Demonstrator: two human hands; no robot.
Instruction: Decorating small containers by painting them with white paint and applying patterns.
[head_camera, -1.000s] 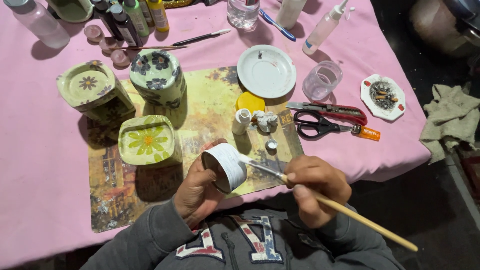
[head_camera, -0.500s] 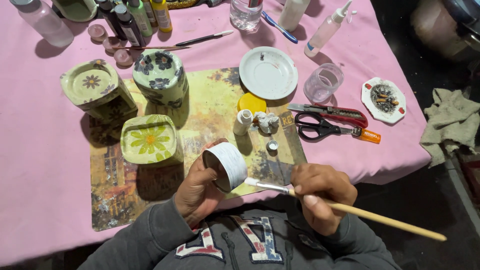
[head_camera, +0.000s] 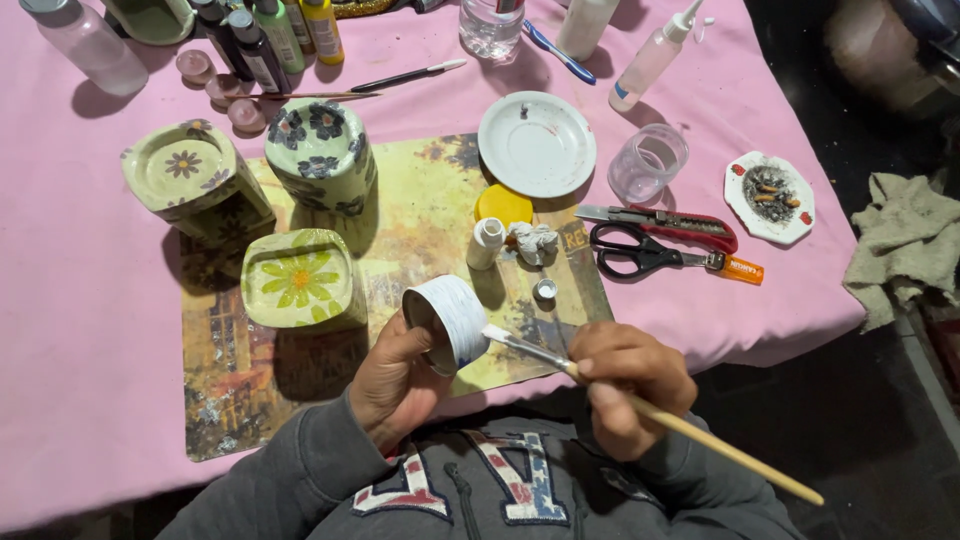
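Evenly, fairly brightly lit from above; soft shadows beside the flower-painted green tins (head_camera: 300, 280) on the pink tablecloth (head_camera: 70, 300). Sharp overall; dim right edge of frame.

Against the white can (head_camera: 452, 320), the paintbrush (head_camera: 640, 405) now swings back: its bristles touch the can's outer right side again, after dipping below it, and the right hand (head_camera: 630, 385) sits slightly higher beside it
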